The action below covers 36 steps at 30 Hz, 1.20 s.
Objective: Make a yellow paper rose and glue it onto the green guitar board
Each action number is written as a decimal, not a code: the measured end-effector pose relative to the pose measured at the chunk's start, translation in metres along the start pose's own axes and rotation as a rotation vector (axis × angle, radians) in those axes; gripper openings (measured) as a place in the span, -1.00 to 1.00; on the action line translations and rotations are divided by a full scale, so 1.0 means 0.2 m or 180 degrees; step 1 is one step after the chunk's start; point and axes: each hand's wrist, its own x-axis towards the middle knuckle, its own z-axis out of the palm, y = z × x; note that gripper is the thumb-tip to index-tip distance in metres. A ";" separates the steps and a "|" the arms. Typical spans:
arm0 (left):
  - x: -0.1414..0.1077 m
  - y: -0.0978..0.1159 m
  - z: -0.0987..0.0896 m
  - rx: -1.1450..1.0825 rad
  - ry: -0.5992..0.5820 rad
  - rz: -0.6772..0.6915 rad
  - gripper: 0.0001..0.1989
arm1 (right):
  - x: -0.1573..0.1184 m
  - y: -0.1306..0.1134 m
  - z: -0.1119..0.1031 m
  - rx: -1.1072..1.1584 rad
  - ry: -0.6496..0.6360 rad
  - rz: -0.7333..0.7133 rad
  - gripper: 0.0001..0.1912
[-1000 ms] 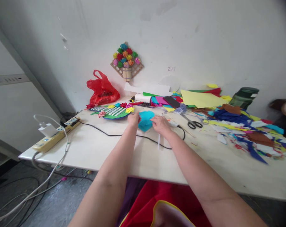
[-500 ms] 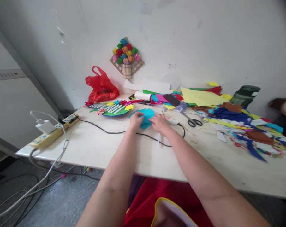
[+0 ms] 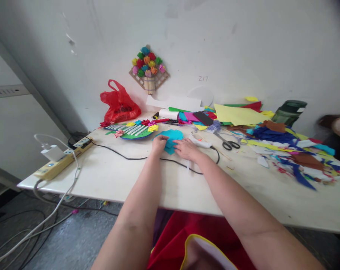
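Observation:
Bright turquoise crepe paper lies on the white table between my hands, its edge uneven. My left hand pinches the paper at its left side, fingertips bent together. On the right side, my right hand rests with its fingers stretched out over the paper. Just beyond that hand sits a white glue gun, partly hidden by it. Its black cord runs across the table below both hands.
Black-handled scissors and a heap of coloured scraps lie to the right. A decorated green disc is behind left, near a red plastic bag. A power strip occupies the left edge; a green bottle stands far right.
My right hand's fingers have spread and moved slightly left over the paper. My left hand keeps its pinch. The whole view has shifted a little.

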 end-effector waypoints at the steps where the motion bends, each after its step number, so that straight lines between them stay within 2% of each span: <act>1: 0.00 0.00 0.00 0.0010 0.0001 0.0002 -0.73 | 0.00 -0.01 0.00 -0.0016 -0.0033 -0.0016 -0.62; 6: 0.01 -0.02 0.01 -0.0149 -0.0016 -0.0042 -0.74 | 0.01 -0.02 0.03 -0.0067 -0.0169 0.0006 -0.57; 10: 0.02 -0.03 0.00 -0.0826 0.0010 -0.0078 -0.76 | 0.01 -0.03 0.01 0.0027 -0.0265 0.0054 -0.56; 15: 0.01 -0.02 -0.01 -0.1507 0.0243 -0.0258 -0.80 | 0.00 -0.04 -0.02 0.0107 -0.0325 0.0076 -0.58; 19: 0.01 -0.02 -0.01 -0.1501 0.0375 -0.0319 -0.82 | 0.00 -0.03 0.00 0.0173 -0.0118 -0.0053 -0.59; 24: 0.03 -0.03 -0.01 -0.1357 0.0368 -0.0305 -0.82 | 0.00 -0.02 0.02 0.0087 -0.0074 -0.0204 -0.63; 29: 0.03 -0.03 0.00 -0.1331 0.0382 -0.0282 -0.85 | 0.00 -0.04 0.02 -0.0053 -0.0168 -0.0228 -0.60; 36: 0.00 0.00 0.00 -0.1460 0.0308 -0.0221 -0.84 | 0.02 -0.03 0.04 0.0032 -0.0045 -0.0106 -0.51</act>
